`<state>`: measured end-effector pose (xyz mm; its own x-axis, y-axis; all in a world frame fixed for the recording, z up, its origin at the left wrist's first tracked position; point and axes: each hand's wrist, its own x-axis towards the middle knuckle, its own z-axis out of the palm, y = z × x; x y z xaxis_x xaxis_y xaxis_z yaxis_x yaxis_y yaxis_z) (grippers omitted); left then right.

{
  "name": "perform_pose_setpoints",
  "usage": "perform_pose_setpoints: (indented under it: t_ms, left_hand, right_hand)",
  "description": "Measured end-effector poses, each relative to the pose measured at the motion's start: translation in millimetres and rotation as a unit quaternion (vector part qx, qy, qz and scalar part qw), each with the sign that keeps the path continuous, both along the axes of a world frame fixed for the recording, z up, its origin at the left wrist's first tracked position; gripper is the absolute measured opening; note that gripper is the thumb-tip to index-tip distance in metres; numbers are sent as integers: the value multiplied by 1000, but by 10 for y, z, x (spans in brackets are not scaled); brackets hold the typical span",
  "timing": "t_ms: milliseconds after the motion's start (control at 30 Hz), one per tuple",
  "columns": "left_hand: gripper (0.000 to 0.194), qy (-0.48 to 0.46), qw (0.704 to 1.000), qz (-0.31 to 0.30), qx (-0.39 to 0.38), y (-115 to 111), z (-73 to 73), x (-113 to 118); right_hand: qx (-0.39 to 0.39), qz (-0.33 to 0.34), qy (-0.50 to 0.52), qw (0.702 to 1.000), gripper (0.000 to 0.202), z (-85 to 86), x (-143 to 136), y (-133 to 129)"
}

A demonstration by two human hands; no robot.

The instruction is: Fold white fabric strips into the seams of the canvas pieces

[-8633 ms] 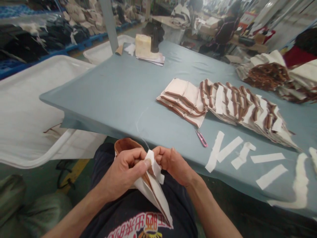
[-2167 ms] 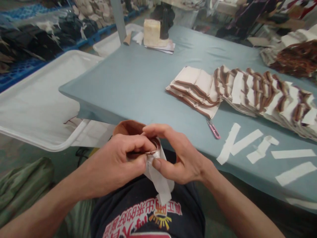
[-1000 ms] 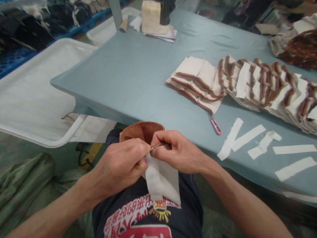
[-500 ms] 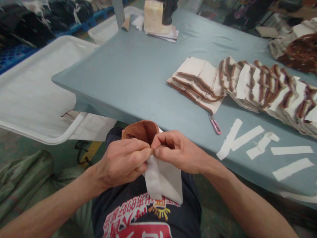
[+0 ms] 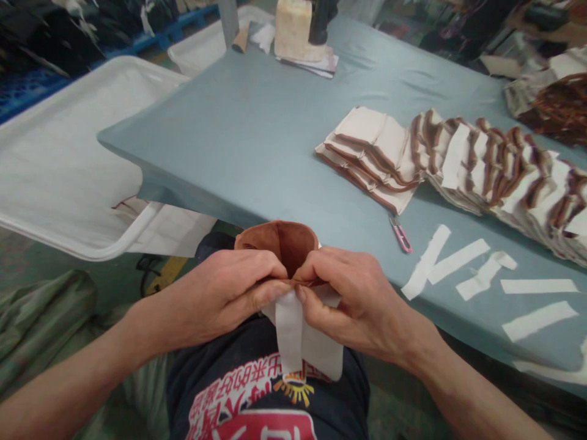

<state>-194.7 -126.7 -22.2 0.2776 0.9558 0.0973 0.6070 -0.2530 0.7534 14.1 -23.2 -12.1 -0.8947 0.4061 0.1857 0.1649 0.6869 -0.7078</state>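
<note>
Between my hands, over my lap at the table's edge, is a sewn fabric piece (image 5: 275,238) with a brown inside and a white outside, its mouth spread open. My left hand (image 5: 243,284) pinches its near rim between thumb and fingers. Close beside it, my right hand (image 5: 346,293) pinches the same rim. A white fabric strip (image 5: 290,342) hangs down from the rim below my fingertips, over the piece's pale outer panel. My fingers cover the exact spot they grip.
On the blue-grey table (image 5: 220,140) lie a stack of brown-edged white pieces (image 5: 371,153), pink-handled thread snips (image 5: 401,234) and several white strips (image 5: 458,260). A white bin (image 5: 73,153) stands at left. A cream machine part (image 5: 298,30) sits at the back.
My hands have shifted their pinch along the rim, and the brown mouth is spread wider. My right hand has turned, its thumb now lower. The view has tilted slightly.
</note>
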Motion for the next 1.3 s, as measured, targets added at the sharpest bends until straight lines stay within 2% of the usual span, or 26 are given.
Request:
perform_pose_setpoints:
  t_ms: [133,167,233,267,333,400,433,467,533,600,700,833,933,1033,1200,1300]
  left_hand:
    - [28,32,995,13,89,44,-111,42]
    - [27,8,997,16,77,43,-137,54]
    - [28,-93,995,28,4,24,-170,94]
    - [31,-164,984,40,-48,6,-177,125]
    - [42,-311,936,64,-153,-39,-173,201]
    - [52,-407,883,75,-222,-77,-159,274]
    - [55,-422,873,75,-232,-87,-154,299]
    - [56,-419,877,74,-223,-88,-152,312]
    - [55,-369,912,58,-168,-68,-156,300]
    - [54,-296,949,30,-101,-34,-155,250]
    - [50,-179,982,-13,-53,5,-96,170]
    - [43,-18,999,-23,-27,18,84,158]
    - [40,43,998,-24,-30,27,180,203]
    - [38,18,999,-33,-39,39,179,243]
    - [32,-65,995,-57,-39,19,101,253]
    - [30,-24,998,-56,0,-23,65,248]
  right_hand:
    - [-78,-4,17,997,15,-48,42,13]
    - [-109,-8,22,994,15,-69,51,15]
    - [-187,-20,30,982,16,-107,62,10]
    - [-232,-23,36,972,16,-121,64,4]
    - [-315,-14,61,947,19,-135,68,-12]
    - [-350,8,94,932,20,-133,76,-25]
    - [-342,15,106,934,20,-128,83,-27]
    - [-320,17,113,940,19,-124,93,-27]
    - [-252,21,117,960,17,-118,116,-21]
    - [-180,32,119,976,15,-115,135,-16]
    - [-80,44,125,988,15,-105,146,-17]
    - [14,32,113,993,15,-46,153,-29]
    - [64,27,85,994,16,13,183,-32]
    - [75,24,76,994,16,47,222,-33]
    - [-4,32,92,995,14,35,251,-60]
    - [-22,27,96,995,12,9,246,-88]
